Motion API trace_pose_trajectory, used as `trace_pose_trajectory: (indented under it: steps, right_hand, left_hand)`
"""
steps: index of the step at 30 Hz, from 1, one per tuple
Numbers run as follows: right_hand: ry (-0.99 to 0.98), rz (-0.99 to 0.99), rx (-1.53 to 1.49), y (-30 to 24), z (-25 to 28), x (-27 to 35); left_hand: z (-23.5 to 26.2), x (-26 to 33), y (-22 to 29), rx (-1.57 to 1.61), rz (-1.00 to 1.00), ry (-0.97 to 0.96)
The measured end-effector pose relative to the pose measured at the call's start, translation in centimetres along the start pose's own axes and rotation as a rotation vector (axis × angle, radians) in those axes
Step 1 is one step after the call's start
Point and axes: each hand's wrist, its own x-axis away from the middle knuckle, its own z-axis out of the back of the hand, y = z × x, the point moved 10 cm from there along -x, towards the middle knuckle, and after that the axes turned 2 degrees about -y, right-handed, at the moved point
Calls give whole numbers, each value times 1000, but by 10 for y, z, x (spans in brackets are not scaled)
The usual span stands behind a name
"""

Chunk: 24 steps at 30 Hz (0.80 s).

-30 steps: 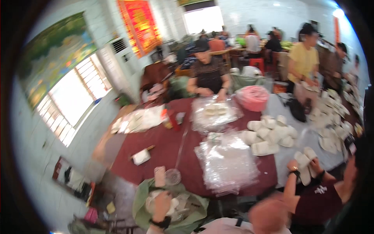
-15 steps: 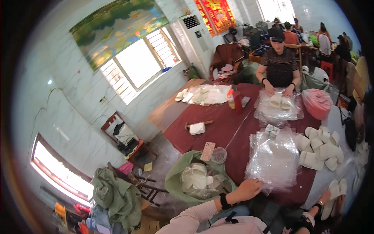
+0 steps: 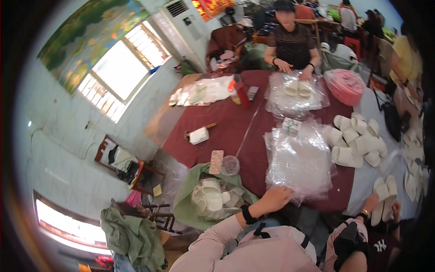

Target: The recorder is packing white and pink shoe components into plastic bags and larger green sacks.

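Clear plastic bags (image 3: 299, 163) lie in a flat stack on the dark red cloth before me. At the stack's near left corner, my left hand (image 3: 277, 198) has its fingers bent together on the edge of a bag. Off to the right, my right hand (image 3: 370, 204) grips the left side of a pair of cream slippers (image 3: 381, 190). A co-worker's hand (image 3: 396, 210) is at the other side of that pair. Loose cream slippers (image 3: 358, 140) lie heaped right of the bags. A small white box (image 3: 291, 125) rests on the stack's far end.
A green sack (image 3: 183, 199) of bagged slippers stands left of my arm. A phone (image 3: 216, 162) and a clear round tub (image 3: 230, 166) are beside it. Across the table (image 3: 235, 131), another person (image 3: 294, 50) handles slippers on bags near a pink bag (image 3: 344, 86).
The view has swung right and down. My right hand has moved up to the side of the slippers. My left hand stays at the stack's near corner. The facing person's hands have shifted.
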Motion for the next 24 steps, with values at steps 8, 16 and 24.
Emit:
trace_pose_trajectory:
  steps: [8, 16, 24]
  right_hand:
    - [46, -118, 258, 37, 13, -80]
    - [-62, -584, 630, 153, 10, -161]
    - [-421, -1776, 130, 234, -43, 116]
  left_hand:
    - [-15, -53, -39, 36, -142, -71]
    - [-96, -69, -135, -441, -113, -284]
    - [-144, -69, -148, -191, -44, -527]
